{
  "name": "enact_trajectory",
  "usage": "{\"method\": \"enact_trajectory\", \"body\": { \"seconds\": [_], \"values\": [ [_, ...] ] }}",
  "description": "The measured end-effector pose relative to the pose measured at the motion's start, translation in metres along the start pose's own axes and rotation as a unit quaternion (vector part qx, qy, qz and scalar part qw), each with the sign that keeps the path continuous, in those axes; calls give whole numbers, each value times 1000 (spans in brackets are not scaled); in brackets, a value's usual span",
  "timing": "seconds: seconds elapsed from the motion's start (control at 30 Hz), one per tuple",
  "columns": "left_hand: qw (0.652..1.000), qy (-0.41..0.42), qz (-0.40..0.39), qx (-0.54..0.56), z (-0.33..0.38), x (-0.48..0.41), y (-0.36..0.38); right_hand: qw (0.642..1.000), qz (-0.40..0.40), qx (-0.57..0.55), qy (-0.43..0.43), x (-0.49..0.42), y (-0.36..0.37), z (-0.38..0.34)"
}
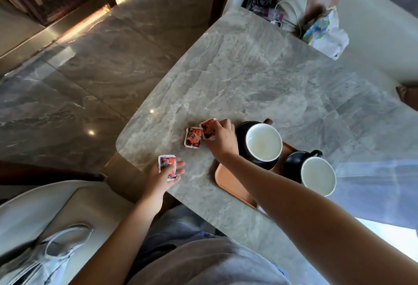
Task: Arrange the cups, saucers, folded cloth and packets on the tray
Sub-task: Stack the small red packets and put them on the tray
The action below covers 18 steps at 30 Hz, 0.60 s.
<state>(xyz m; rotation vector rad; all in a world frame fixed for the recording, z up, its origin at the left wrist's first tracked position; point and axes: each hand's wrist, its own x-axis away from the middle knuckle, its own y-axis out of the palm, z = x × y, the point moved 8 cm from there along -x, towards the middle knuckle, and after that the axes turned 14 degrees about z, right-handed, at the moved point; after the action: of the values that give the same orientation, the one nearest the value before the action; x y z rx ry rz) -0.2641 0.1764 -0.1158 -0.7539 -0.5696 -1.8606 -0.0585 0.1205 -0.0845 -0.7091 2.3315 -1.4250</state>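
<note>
A red-and-white printed paper packet (207, 129) is pinched between the fingers and thumb of the right grip (222, 137), a bare hand reached across the grey marbled stone tabletop (260, 76). Whether it is lifted clear of the surface cannot be told. A second packet (193, 140) of the same print is seen lying flat just to its left. Further packets (168, 168) are held in the left grip (167, 174), with the fingers curled beneath them, at the near-left tabletop edge.

An orange rectangular tray (226, 182) is partly hidden by the right forearm. On it are carried a far dark saucer (241, 132) and a near dark saucer (291, 165), each topped by an upright cup, dark outside and white inside: the far cup (263, 143) and the near cup (317, 176). A pale bluish cloth (373, 185) is visible to the right of the near cup. It is washed out by light, so whether it rests on the tray cannot be told.
</note>
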Motion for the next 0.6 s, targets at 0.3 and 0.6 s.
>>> {"method": "enact_trajectory", "body": {
  "seconds": [0.3,0.6],
  "values": [
    [965,-171,-87,180,1,-2,51,969,1,-248,2,62,-24,-30],
    [956,-198,-85,198,-12,-4,45,974,-80,-207,-51,67,-11,-41]
  ]
}}
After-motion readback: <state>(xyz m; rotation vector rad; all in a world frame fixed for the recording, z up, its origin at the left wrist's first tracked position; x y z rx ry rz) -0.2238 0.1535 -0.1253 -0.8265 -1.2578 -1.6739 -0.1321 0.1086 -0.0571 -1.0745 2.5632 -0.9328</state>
